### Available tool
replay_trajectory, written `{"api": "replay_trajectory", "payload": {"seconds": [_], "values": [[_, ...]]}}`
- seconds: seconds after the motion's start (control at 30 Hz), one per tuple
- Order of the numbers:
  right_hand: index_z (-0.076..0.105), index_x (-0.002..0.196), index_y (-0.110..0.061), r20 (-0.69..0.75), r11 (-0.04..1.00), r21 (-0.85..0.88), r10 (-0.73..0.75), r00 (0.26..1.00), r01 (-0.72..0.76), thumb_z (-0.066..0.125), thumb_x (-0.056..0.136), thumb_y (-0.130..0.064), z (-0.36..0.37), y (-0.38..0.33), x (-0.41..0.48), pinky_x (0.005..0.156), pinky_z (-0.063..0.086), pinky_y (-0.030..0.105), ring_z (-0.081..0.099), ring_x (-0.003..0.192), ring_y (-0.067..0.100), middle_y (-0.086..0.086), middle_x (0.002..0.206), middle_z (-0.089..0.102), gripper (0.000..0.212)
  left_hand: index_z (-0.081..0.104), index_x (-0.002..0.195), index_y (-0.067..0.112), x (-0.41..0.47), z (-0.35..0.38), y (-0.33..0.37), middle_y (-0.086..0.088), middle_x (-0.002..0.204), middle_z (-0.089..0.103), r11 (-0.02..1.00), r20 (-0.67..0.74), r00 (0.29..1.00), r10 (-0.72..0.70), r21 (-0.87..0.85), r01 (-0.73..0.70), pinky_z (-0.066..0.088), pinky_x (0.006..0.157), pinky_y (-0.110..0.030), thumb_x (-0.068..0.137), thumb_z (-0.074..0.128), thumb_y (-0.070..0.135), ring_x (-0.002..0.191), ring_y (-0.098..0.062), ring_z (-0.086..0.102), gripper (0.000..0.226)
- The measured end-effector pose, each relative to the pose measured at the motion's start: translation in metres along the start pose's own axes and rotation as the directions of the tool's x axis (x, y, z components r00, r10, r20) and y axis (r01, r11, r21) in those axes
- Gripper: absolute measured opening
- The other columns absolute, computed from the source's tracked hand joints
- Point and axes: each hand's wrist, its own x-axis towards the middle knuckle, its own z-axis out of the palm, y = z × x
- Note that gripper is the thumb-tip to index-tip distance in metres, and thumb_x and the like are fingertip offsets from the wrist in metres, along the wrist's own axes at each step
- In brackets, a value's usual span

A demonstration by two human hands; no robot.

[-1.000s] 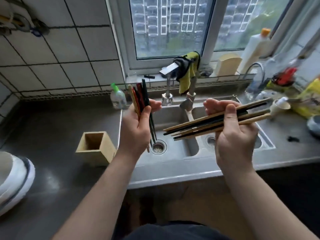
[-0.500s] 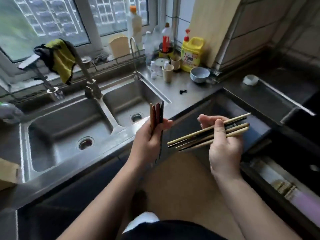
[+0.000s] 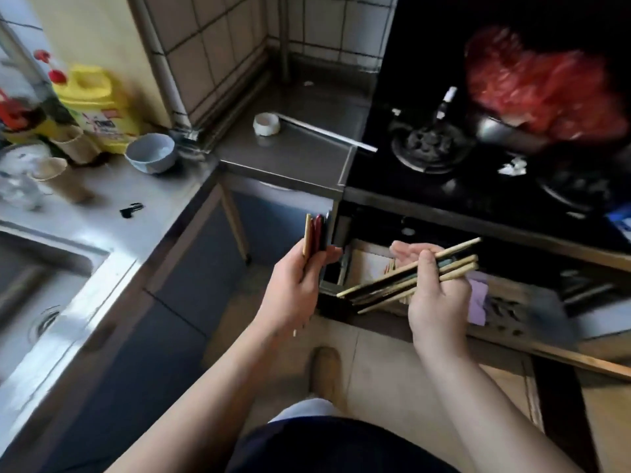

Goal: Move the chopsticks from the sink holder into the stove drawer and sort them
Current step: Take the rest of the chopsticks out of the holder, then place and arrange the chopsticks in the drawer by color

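My left hand (image 3: 296, 288) grips an upright bundle of red, dark and tan chopsticks (image 3: 316, 235) just left of the open stove drawer (image 3: 512, 312). My right hand (image 3: 432, 291) holds a second bundle of wooden and black chopsticks (image 3: 409, 273) slanted across the drawer, tips pointing down-left. The drawer is pulled out beneath the black stove (image 3: 444, 158); inside it I see a white compartment, a purple item and a slotted wooden tray. The sink holder is out of view.
The steel counter (image 3: 143, 213) at left carries a blue bowl (image 3: 150, 157), paper cups and a yellow detergent bottle (image 3: 99, 107). The sink (image 3: 37, 288) is at the far left. A red bag (image 3: 539, 83) lies on the stove. A small white cup (image 3: 266, 123) stands on the corner shelf.
My view has swung right from the sink to the stove. Both hands carried their chopstick bundles along and now hang at the open drawer.
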Motion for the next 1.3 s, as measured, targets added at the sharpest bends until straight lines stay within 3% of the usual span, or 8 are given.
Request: {"api": "replay_trajectory", "payload": {"seconds": [0.13, 0.43, 0.67, 0.77, 0.93, 1.1, 1.23, 1.3], "values": [[0.063, 0.097, -0.011, -0.133, 0.996, -0.059, 0.065, 0.989, -0.074, 0.041, 0.100, -0.024, -0.034, 0.020, 0.058, 0.092, 0.051, 0.059, 0.070, 0.101, 0.018, 0.005, 0.101, 0.075, 0.026, 0.069, 0.111, 0.016, 0.058, 0.056, -0.008, 0.010, 0.105, 0.072, 1.000, 0.152, 0.988, -0.003, 0.017, 0.000, 0.046, 0.093, -0.017, 0.102, 0.048, 0.011, 0.103, 0.002, 0.064, 0.024], [0.064, 0.090, -0.020, -0.407, 0.949, -0.220, 0.120, 0.905, -0.225, 0.040, 0.103, -0.018, -0.093, 0.041, 0.162, 0.098, 0.050, 0.030, 0.069, 0.090, -0.002, -0.012, 0.092, 0.072, 0.027, 0.064, 0.115, 0.020, 0.159, 0.174, -0.038, 0.009, 0.111, 0.070, 0.995, 0.438, 0.895, -0.086, 0.086, 0.053, 0.049, 0.099, -0.034, 0.102, 0.047, 0.019, 0.108, -0.003, 0.063, 0.022], [0.063, 0.091, -0.016, -0.594, 0.887, -0.199, 0.230, 0.771, -0.417, 0.045, 0.100, -0.030, -0.142, 0.077, 0.208, 0.057, 0.046, 0.004, 0.064, 0.066, -0.005, -0.012, 0.077, 0.064, 0.025, 0.058, 0.122, 0.020, 0.193, 0.247, -0.055, -0.001, 0.100, 0.069, 0.977, 0.530, 0.829, -0.179, 0.193, 0.088, 0.051, 0.085, -0.036, 0.104, 0.044, 0.022, 0.093, -0.018, 0.065, 0.023], [0.061, 0.099, -0.011, -0.584, 0.861, -0.209, 0.271, 0.765, -0.464, 0.045, 0.100, -0.030, -0.164, 0.101, 0.230, 0.051, 0.040, -0.001, 0.059, 0.060, -0.017, -0.010, 0.078, 0.064, 0.025, 0.055, 0.129, 0.015, 0.199, 0.279, -0.061, 0.023, 0.100, 0.062, 0.974, 0.547, 0.815, -0.192, 0.211, 0.088, 0.047, 0.087, -0.018, 0.104, 0.043, 0.015, 0.095, -0.001, 0.061, 0.028], [0.058, 0.077, -0.028, -0.511, 0.841, -0.252, 0.304, 0.804, -0.478, 0.044, 0.102, -0.022, -0.193, 0.143, 0.264, 0.074, 0.050, 0.008, 0.062, 0.070, -0.012, -0.022, 0.078, 0.061, 0.029, 0.057, 0.124, 0.027, 0.200, 0.333, -0.101, 0.013, 0.108, 0.064, 0.939, 0.478, 0.814, -0.330, 0.259, 0.228, 0.044, 0.088, -0.016, 0.104, 0.043, 0.017, 0.097, -0.003, 0.059, 0.026], [0.065, 0.101, -0.009, -0.410, 0.791, -0.286, 0.408, 0.815, -0.540, 0.043, 0.101, -0.030, -0.208, 0.233, 0.291, 0.077, 0.055, 0.021, 0.069, 0.086, 0.010, 0.002, 0.092, 0.072, 0.030, 0.056, 0.116, 0.033, 0.198, 0.383, -0.162, 0.011, 0.115, 0.065, 0.885, 0.402, 0.794, -0.456, 0.303, 0.354, 0.040, 0.096, -0.019, 0.103, 0.043, 0.015, 0.111, -0.006, 0.057, 0.025], [0.066, 0.090, -0.011, -0.324, 0.756, -0.334, 0.468, 0.822, -0.563, 0.043, 0.101, -0.022, -0.204, 0.290, 0.303, 0.071, 0.043, -0.002, 0.057, 0.071, -0.024, -0.013, 0.083, 0.068, 0.028, 0.053, 0.119, 0.035, 0.200, 0.402, -0.218, 0.011, 0.117, 0.066, 0.837, 0.346, 0.770, -0.536, 0.334, 0.433, 0.041, 0.098, -0.023, 0.103, 0.044, 0.017, 0.112, -0.007, 0.058, 0.026], [0.064, 0.088, -0.011, -0.289, 0.757, -0.318, 0.496, 0.819, -0.570, 0.043, 0.101, -0.019, -0.198, 0.322, 0.307, 0.082, 0.052, 0.010, 0.063, 0.073, -0.017, -0.009, 0.081, 0.069, 0.026, 0.057, 0.123, 0.029, 0.205, 0.405, -0.249, 0.009, 0.113, 0.067, 0.808, 0.329, 0.750, -0.574, 0.379, 0.452, 0.045, 0.093, -0.027, 0.102, 0.046, 0.021, 0.105, -0.010, 0.061, 0.025]]}}
